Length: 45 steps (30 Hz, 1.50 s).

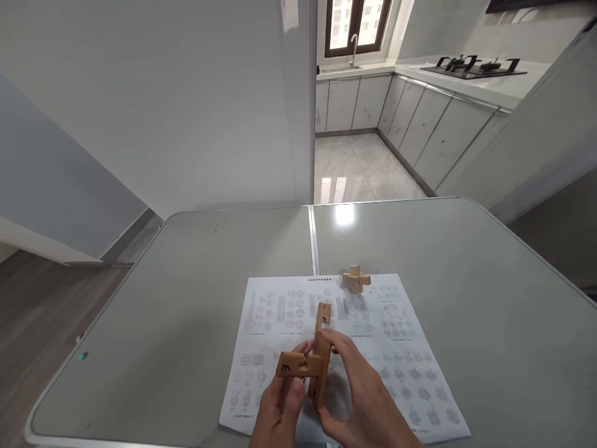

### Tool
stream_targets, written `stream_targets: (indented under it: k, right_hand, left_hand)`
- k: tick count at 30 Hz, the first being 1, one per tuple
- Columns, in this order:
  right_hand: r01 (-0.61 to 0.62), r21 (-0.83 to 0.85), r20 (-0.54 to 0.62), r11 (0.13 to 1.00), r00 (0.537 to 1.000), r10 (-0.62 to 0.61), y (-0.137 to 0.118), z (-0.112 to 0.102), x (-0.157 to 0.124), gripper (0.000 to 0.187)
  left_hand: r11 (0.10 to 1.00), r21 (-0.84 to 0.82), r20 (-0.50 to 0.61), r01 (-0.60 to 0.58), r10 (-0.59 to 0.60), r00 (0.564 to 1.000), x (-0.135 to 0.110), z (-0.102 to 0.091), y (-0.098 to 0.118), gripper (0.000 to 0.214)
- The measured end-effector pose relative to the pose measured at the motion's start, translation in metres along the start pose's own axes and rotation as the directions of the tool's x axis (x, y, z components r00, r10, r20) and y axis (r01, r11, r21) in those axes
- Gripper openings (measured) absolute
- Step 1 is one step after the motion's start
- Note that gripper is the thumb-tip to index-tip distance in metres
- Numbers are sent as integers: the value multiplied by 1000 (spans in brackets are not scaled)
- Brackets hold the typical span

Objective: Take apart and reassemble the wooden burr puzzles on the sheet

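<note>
Two notched wooden puzzle pieces meet at an angle above a printed sheet. My left hand (280, 403) pinches the sideways wooden puzzle piece (293, 366), which has a notch in its upper edge and a dark mark at its left end. The other, longer wooden puzzle piece (323, 348) points away from me, and my right hand (351, 381) grips it along its right side. The pieces touch where the sideways one reaches the long one; how they fit there is partly hidden. Beneath both hands lies the white instruction sheet (259, 317) with rows of small diagrams.
A small assembled wooden burr puzzle (356, 280) stands on the sheet's far edge. The grey-green folding table (209, 298) has a metal seam down its middle. Toward its left edge is a small teal spot (83, 356). Beyond are a wall and a kitchen with a gas stove (473, 68).
</note>
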State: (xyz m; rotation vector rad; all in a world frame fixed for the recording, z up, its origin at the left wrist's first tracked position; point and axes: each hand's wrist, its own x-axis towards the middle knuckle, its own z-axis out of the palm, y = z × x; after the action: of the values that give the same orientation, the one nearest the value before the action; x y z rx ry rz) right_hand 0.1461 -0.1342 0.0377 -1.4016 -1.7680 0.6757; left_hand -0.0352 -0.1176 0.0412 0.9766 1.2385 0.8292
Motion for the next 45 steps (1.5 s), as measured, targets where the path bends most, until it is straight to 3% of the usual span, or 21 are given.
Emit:
stream_targets:
  k: [2, 6, 11, 14, 17, 21, 26, 29, 33, 38, 41, 45]
  right_hand:
    - [-9, -3, -30, 1000, 1000, 8, 2, 2, -1, 88]
    - [-45, -37, -112, 998, 993, 41, 11, 7, -7, 90]
    - [-206, -5, -127, 979, 971, 203, 33, -2, -13, 78]
    - [-281, 41, -107, 959, 953, 284, 46, -11, -14, 75]
    - [-313, 31, -61, 949, 947, 315, 53, -16, -10, 77]
    - [-336, 16, -41, 942, 941, 336, 51, -15, 0, 81]
    - [-303, -16, -54, 953, 952, 302, 52, -9, 10, 82]
    - [-275, -15, -55, 961, 960, 273, 57, -6, 12, 87]
    - [-247, -3, -19, 969, 969, 247, 59, -10, 11, 92]
    - [-216, 35, 61, 976, 975, 213, 58, -29, -8, 79]
    - [-207, 68, 33, 976, 978, 206, 61, -38, -29, 56]
    - [-241, 117, -113, 963, 960, 254, 65, -40, -48, 29]
  left_hand:
    - [993, 116, -83, -3, 13, 996, -3, 11, 10, 53]
    - [989, 144, -183, -47, 73, 980, -7, 26, 27, 42]
    - [972, 231, -324, -34, 110, 939, 2, 11, 44, 47]
    - [900, 435, -150, -24, 99, 984, 21, -1, 52, 48]
    - [796, 604, -38, -33, 70, 997, 42, -2, 52, 45]
    - [641, 767, -3, -45, 73, 997, 59, 6, 48, 46]
    - [504, 863, -3, -41, 87, 996, 66, 12, 43, 29]
    - [492, 869, 10, -58, 99, 995, 65, 11, 40, 29]
    - [564, 819, 29, -106, 145, 989, 55, 9, 35, 39]
    - [645, 708, 115, -286, 294, 949, 48, 8, 24, 44]
    - [608, 694, 181, -386, 371, 911, 51, 15, 15, 51]
    - [461, 741, 338, -487, 371, 865, 62, 34, 8, 56]
